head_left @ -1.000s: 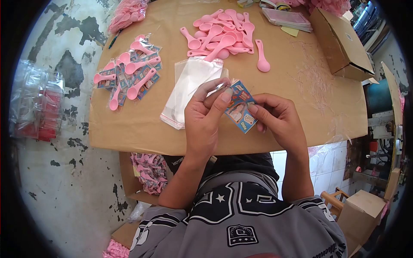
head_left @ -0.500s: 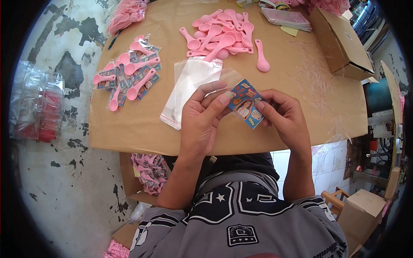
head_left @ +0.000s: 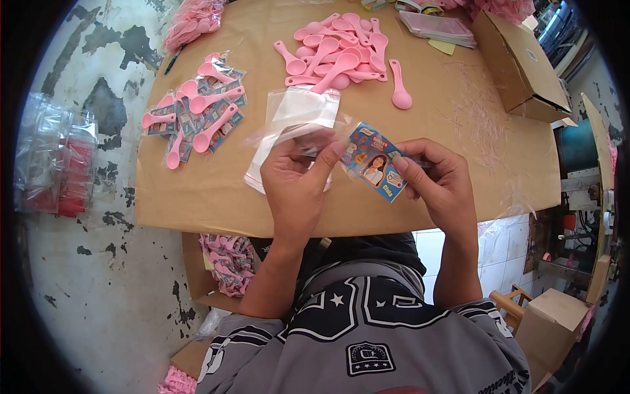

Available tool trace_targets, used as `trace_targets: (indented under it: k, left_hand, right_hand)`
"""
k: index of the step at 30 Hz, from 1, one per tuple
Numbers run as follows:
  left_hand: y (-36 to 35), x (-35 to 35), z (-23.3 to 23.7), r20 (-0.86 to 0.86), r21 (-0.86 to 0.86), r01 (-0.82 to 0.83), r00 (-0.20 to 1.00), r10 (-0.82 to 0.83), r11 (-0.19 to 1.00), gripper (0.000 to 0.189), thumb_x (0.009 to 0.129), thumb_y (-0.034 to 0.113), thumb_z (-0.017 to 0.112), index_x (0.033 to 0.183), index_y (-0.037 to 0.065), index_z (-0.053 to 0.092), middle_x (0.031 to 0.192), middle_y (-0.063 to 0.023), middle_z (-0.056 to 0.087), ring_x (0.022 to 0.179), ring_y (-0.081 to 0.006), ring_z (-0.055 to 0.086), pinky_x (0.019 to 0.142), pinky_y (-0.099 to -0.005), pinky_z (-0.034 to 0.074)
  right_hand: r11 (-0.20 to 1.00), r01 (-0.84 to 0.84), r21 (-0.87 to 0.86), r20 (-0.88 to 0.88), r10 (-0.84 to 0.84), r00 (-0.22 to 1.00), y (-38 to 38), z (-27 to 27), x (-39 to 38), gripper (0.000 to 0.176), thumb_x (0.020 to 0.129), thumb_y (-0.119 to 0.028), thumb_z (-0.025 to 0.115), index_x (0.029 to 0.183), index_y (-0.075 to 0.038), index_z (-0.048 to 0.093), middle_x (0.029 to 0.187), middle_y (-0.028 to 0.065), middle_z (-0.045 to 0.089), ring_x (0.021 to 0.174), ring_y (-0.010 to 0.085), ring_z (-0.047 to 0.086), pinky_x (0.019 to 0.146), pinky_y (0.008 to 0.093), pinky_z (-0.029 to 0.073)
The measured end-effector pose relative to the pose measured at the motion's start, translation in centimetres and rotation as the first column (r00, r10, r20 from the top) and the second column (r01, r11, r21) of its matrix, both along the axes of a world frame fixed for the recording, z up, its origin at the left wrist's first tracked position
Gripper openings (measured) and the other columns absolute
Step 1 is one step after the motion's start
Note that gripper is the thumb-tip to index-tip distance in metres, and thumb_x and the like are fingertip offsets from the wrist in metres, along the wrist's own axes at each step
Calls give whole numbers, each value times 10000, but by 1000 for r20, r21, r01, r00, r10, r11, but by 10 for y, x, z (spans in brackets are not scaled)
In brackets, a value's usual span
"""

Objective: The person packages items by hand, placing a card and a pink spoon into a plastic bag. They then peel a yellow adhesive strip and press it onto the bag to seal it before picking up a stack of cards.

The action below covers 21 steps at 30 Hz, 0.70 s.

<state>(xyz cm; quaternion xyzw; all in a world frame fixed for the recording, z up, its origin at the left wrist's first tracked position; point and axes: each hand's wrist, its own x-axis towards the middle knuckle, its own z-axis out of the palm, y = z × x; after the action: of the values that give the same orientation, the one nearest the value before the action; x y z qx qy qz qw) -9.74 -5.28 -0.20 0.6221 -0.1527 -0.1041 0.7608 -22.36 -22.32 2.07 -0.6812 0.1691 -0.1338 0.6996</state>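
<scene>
My left hand (head_left: 294,180) pinches a clear plastic bag (head_left: 272,136) between thumb and fingers, its thin film spreading out to the left. In my right hand (head_left: 438,177), thumb on top, is a blue printed card (head_left: 373,163) with a portrait on it. The card's left side overlaps the film near my left thumb. Beneath the left hand lies a stack of clear bags (head_left: 302,106) on the brown-covered table (head_left: 216,197). Beyond it sits a heap of pink measuring spoons (head_left: 344,62), with one loose pink spoon (head_left: 399,85) to its right.
At the left of the table lie several bagged cards with pink spoons (head_left: 203,121). A bag of pink pieces (head_left: 193,23) is at the far left corner. An open cardboard box (head_left: 522,69) stands at the right edge, near plastic cases (head_left: 436,29) and scattered pink strands (head_left: 482,121).
My left hand has shifted left and down, drawing the bag's film out leftward. More of the card's portrait shows now; the right hand has moved slightly.
</scene>
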Motion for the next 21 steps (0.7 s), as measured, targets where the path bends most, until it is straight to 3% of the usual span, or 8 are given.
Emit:
trace_targets:
  k: [3, 7, 10, 13, 21]
  left_hand:
    - [6, 10, 7, 19, 2, -38, 999, 38, 999, 276, 882, 9, 826, 1127, -17, 702, 976, -87, 749, 860, -137, 721, 796, -245, 581]
    - [9, 16, 5, -92, -137, 147, 983, -160, 980, 329, 944, 60, 782, 1229, -48, 657, 1068, -158, 770, 937, -148, 741, 840, -267, 588]
    - [3, 12, -2, -140, -208, 131, 977, -162, 969, 355, 976, 79, 748, 1280, -51, 619, 1128, -201, 764, 995, -175, 749, 893, -295, 597]
    - [2, 8, -1, -226, -273, 118, 957, -183, 955, 327, 999, 94, 720, 1271, -57, 619, 1135, -205, 764, 1020, -187, 749, 905, -306, 608]
    - [7, 6, -3, -253, -269, 196, 930, -265, 943, 360, 1020, 81, 675, 1330, -77, 582, 1160, -212, 750, 1068, -223, 737, 918, -363, 614]
  right_hand:
    - [999, 53, -4, 15, -53, 998, 1, 1, -2, 240, 1020, -160, 706, 1152, 41, 713, 836, 10, 698, 663, 19, 570, 590, 184, 461]
    - [996, 73, 46, 46, -75, 996, 2, -2, 1, 236, 1020, -166, 705, 1135, 40, 711, 839, 22, 706, 656, 31, 586, 597, 188, 485]
    - [989, 79, 122, 74, -88, 993, 6, -10, 3, 234, 1020, -170, 705, 1124, 40, 708, 845, 34, 713, 650, 45, 598, 598, 195, 493]
    - [983, 94, 160, 81, -108, 991, 8, -15, 4, 234, 1021, -169, 704, 1126, 40, 700, 847, 44, 716, 650, 56, 613, 597, 204, 499]
    - [985, 78, 153, 74, -90, 993, 18, -22, 8, 227, 1029, -156, 694, 1145, 39, 683, 849, 38, 714, 662, 54, 629, 607, 205, 503]
